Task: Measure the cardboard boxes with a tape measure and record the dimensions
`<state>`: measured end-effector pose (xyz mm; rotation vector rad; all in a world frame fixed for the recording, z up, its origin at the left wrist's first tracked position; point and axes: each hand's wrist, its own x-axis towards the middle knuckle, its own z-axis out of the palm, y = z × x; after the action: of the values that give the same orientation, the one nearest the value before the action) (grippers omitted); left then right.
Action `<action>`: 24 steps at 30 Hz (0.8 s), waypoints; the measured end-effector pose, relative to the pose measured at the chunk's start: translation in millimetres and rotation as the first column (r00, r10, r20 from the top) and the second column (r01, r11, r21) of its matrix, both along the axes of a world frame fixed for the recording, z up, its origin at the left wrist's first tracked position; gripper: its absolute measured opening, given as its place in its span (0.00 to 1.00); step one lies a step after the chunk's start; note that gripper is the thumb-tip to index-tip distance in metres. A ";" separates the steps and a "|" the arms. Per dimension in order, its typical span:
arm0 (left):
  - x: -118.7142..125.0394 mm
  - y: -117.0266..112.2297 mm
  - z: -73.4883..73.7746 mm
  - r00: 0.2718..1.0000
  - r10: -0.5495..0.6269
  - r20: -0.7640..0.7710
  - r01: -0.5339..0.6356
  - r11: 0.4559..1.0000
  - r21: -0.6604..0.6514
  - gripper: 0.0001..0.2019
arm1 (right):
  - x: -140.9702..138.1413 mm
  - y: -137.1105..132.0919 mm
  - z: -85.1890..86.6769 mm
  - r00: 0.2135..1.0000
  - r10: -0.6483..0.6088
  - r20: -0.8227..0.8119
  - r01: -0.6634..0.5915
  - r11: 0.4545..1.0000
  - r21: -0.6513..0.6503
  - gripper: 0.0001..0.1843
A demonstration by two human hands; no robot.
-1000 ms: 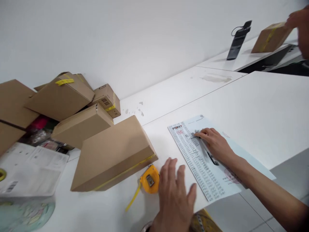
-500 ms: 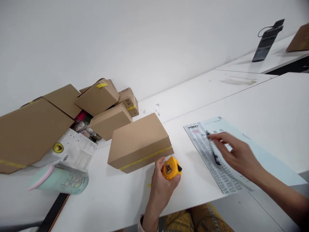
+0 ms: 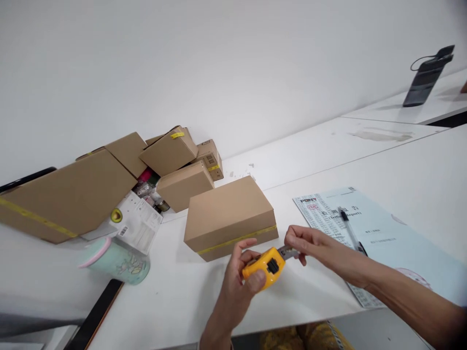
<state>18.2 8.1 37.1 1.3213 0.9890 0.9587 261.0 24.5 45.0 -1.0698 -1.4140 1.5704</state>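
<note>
My left hand (image 3: 237, 287) is closed around a yellow tape measure (image 3: 263, 272), thumb on its case beside the black lock button. Between finger and thumb, my right hand (image 3: 310, 245) pinches the end of the short metal blade (image 3: 286, 252) that sticks out of the case. Just behind the tape measure lies a closed cardboard box (image 3: 229, 209) with yellow tape along its front side. To the right, a black-and-clear pen (image 3: 350, 228) rests on a light blue printed report (image 3: 386, 243), partly covered by my right forearm.
Several cardboard boxes (image 3: 170, 153) are piled at the back left against the wall. A mint tumbler with a pink rim (image 3: 116, 262) and a white package (image 3: 136, 221) stand at the left. A dark bottle (image 3: 425, 80) is at the far right.
My right hand has let go of the pen, now lying on the report, and has moved left to grip the tape's blade. My left hand has turned the tape measure. The view has shifted.
</note>
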 end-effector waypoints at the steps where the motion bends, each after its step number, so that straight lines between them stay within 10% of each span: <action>1: -10.6 6.0 9.6 0.998 0.052 -0.022 -0.052 0.998 0.025 0.39 | 1.5 9.2 5.2 0.999 -0.026 -0.037 0.026 1.000 0.014 0.26; 10: -151.8 99.6 95.8 0.912 0.378 -0.161 -0.353 0.921 0.164 0.26 | 4.9 125.8 20.3 0.960 -0.246 -0.132 0.250 0.968 0.018 0.27; 24: -210.1 138.4 76.0 0.909 0.329 -0.257 -0.361 0.929 -0.086 0.18 | -27.3 137.1 10.1 0.916 -0.329 0.228 0.304 0.943 0.138 0.28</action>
<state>-191.8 146.5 113.1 1.1886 1.4856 0.9922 233.7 161.7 55.0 -1.3943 -1.3800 1.1519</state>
